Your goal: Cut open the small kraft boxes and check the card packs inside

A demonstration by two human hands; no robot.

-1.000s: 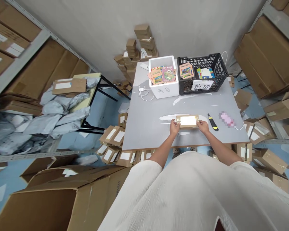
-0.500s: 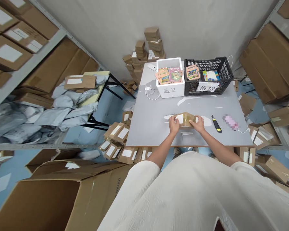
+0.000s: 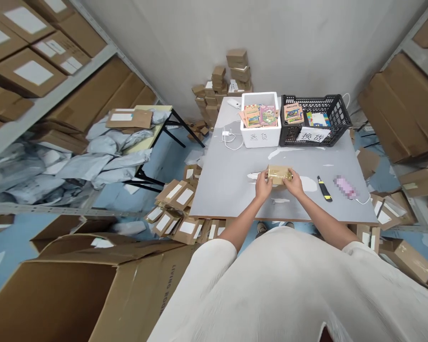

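With 12 o'clock pointing away from the wearer and the small cardboard box (image 3: pixel 279 174) as centre, one black crate (image 3: pixel 288 136) at 1 o'clock bears a paper sign (image 3: pixel 314 135) reading 换货. One white foam box (image 3: pixel 248 138) at 11 o'clock has two handwritten characters, the second 货, the first unclear. One large open carton (image 3: pixel 139 294) at 8 o'clock is printed "LIVING ROO", its last letter hard to read. Shelf boxes (image 3: pixel 32 71) at 10 o'clock have white labels, their print too small to read. Two hands hold the one small box, at the near-middle of the grey table (image 3: pixel 228 185), its upturned face covered with shiny tape: the left hand (image 3: pixel 263 186) grasps its left end, the right hand (image 3: pixel 294 184) its right end, fingers closed on both. One black-and-yellow utility knife (image 3: pixel 324 189) lies apart between 3 and 4 o'clock; beyond it is one pixelated pink item (image 3: pixel 345 187). The foam box holds at least three colourful booklets (image 3: pixel 268 115); one white plug (image 3: pixel 226 134) with a cable lies at 10 o'clock.
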